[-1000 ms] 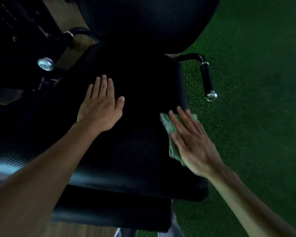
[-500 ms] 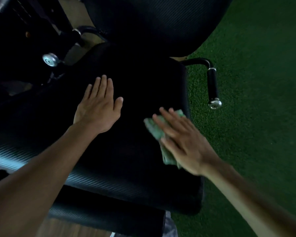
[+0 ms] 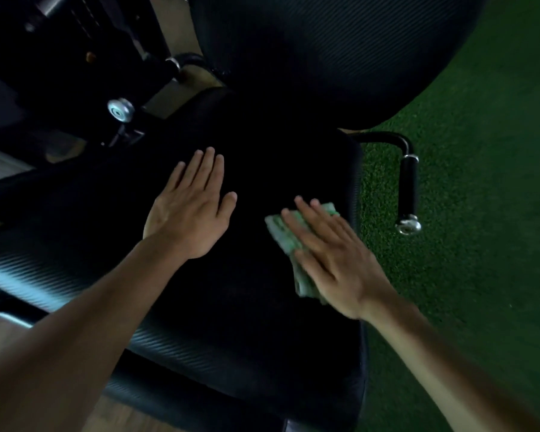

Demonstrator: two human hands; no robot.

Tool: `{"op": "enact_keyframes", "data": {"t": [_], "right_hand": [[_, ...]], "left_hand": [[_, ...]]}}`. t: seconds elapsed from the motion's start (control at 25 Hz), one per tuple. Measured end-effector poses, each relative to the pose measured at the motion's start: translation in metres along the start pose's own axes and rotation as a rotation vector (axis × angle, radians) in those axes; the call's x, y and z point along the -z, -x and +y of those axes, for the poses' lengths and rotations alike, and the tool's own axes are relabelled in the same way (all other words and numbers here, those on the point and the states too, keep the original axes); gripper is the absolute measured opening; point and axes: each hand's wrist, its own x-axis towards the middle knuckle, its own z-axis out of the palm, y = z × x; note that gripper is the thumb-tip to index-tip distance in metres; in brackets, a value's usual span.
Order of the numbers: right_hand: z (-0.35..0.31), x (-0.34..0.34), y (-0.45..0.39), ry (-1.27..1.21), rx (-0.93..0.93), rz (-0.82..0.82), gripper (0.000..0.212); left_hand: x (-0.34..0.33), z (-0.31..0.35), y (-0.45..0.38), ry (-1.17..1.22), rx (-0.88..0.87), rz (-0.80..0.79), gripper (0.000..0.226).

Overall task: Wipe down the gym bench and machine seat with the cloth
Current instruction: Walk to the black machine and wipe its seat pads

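A black padded machine seat (image 3: 231, 307) fills the middle of the head view, with its black backrest pad (image 3: 325, 51) above it. My left hand (image 3: 190, 210) lies flat and open on the seat, left of centre. My right hand (image 3: 331, 257) presses flat on a folded green cloth (image 3: 282, 233) near the seat's right edge. The cloth shows beyond my fingers on the left and top; the rest is hidden under my palm.
A black side handle (image 3: 407, 188) with a chrome end cap sticks out right of the seat over green turf (image 3: 480, 213). A chrome knob (image 3: 120, 110) and dark machine frame (image 3: 60, 57) stand at the upper left. Wood floor shows at the bottom left.
My right hand slid the cloth leftward from the seat's right edge toward the middle, then held about there. My left hand stayed flat in place. The view shifted slightly.
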Motion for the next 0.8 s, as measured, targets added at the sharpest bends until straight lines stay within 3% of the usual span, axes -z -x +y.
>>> {"op": "enact_keyframes", "data": {"t": [0.08, 0.16, 0.32, 0.36, 0.48, 0.52, 0.68, 0.72, 0.8], "right_hand": [[0.007, 0.002, -0.036, -0.017, -0.155, 0.059, 0.058], [-0.007, 0.0, -0.039, 0.007, -0.174, 0.067, 0.059], [-0.007, 0.0, 0.003, 0.037, 0.192, -0.052, 0.057], [0.001, 0.003, -0.011, 0.021, 0.174, -0.046, 0.057], [0.003, 0.008, -0.069, -0.011, -0.164, 0.038, 0.06], [-0.009, 0.005, -0.07, 0.019, -0.153, 0.046, 0.061], [-0.031, 0.0, 0.002, 0.018, 0.26, -0.088, 0.057], [-0.019, 0.002, 0.006, 0.004, 0.274, -0.093, 0.057], [0.0, 0.003, -0.017, -0.002, 0.107, -0.024, 0.057]], "left_hand": [[-0.001, 0.0, 0.0, -0.002, 0.008, 0.007, 0.072], [-0.002, 0.0, -0.002, -0.001, 0.01, 0.01, 0.072], [-0.002, 0.0, -0.003, -0.018, 0.017, 0.0, 0.072], [-0.001, 0.0, -0.003, -0.023, 0.019, 0.002, 0.071], [-0.001, 0.0, -0.002, -0.023, 0.017, 0.011, 0.07], [-0.001, 0.0, -0.001, -0.021, 0.021, 0.008, 0.07], [-0.001, -0.001, -0.003, -0.006, 0.018, 0.013, 0.069], [0.0, -0.001, -0.002, -0.002, 0.023, 0.008, 0.068], [0.0, 0.001, 0.0, 0.002, 0.026, 0.016, 0.067]]}}
